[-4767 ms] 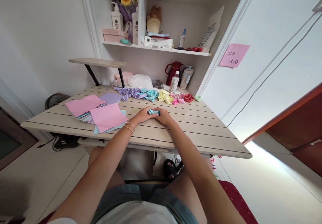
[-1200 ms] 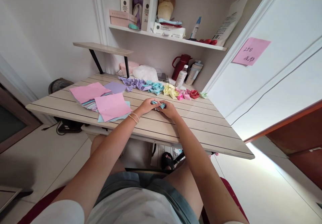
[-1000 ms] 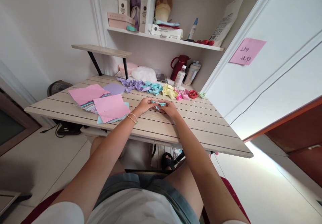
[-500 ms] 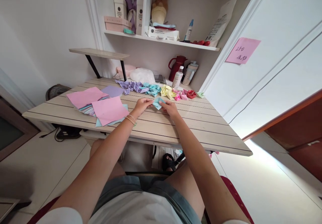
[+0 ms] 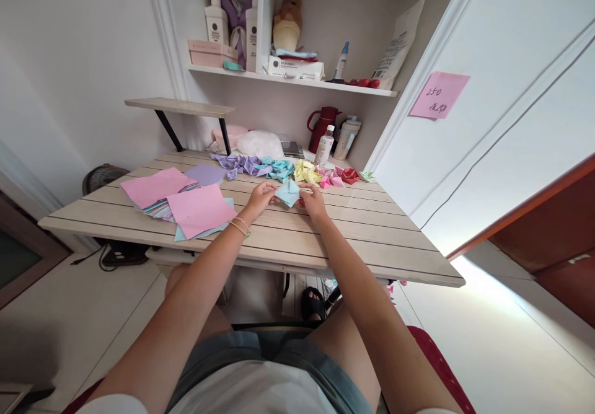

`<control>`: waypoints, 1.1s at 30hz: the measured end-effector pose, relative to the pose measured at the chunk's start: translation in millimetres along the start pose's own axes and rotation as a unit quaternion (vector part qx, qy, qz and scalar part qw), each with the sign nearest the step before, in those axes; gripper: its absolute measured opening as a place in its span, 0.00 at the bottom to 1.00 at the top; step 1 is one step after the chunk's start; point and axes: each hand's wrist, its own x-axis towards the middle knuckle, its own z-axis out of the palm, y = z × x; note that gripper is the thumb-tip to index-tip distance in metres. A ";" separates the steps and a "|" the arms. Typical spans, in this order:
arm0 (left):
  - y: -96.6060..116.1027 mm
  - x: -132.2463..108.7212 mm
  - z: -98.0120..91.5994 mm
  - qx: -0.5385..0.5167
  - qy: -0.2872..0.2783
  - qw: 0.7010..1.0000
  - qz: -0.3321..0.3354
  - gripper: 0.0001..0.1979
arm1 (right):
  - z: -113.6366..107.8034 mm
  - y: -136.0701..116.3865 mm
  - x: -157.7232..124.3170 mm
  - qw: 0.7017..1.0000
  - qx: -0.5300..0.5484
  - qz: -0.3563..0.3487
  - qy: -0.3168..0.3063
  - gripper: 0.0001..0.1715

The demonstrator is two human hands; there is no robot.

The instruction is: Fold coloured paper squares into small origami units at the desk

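Note:
A small folded light-blue paper is held between both hands above the middle of the desk. My left hand pinches its left corner, and my right hand grips the right corner. Behind it runs a row of folded paper pieces: purple, blue, yellow, pink, red and pale green. On the left lie pink sheets over a stack of coloured paper, with a purple sheet behind.
The slatted desk carries a small raised shelf at back left. A clear bottle, a red jug and a tumbler stand at the back. Above is a wall shelf with bottles and boxes.
The blue paper now shows a flatter diamond face, and my fingers have moved out to its side corners. The camera view has shifted slightly.

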 end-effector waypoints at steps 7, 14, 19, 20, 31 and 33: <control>3.2 -2.9 0.4 0.002 -0.026 1.000 0.008 0.19 | 2.5 -3.7 -2.4 0.998 -0.025 -0.029 -0.045 0.18; -0.4 -3.5 0.5 0.008 -0.017 0.999 0.027 0.22 | 2.0 -3.7 -1.1 0.997 -0.003 -0.064 -0.038 0.21; 0.9 -4.0 0.8 0.017 0.014 0.999 0.026 0.18 | 0.9 -1.9 -1.2 0.989 -0.089 -0.104 -0.055 0.23; 2.2 -4.5 0.9 0.011 0.017 1.000 0.024 0.18 | 0.9 -1.9 -1.7 0.985 -0.111 -0.113 -0.064 0.23; 6.4 -5.9 1.9 -0.025 -0.002 0.999 0.029 0.17 | 2.4 -2.6 -7.3 0.982 -0.132 -0.110 -0.074 0.23; 3.8 -4.9 1.2 -0.006 -0.005 1.000 0.027 0.16 | 2.4 -3.5 -7.3 0.986 -0.112 -0.105 -0.072 0.23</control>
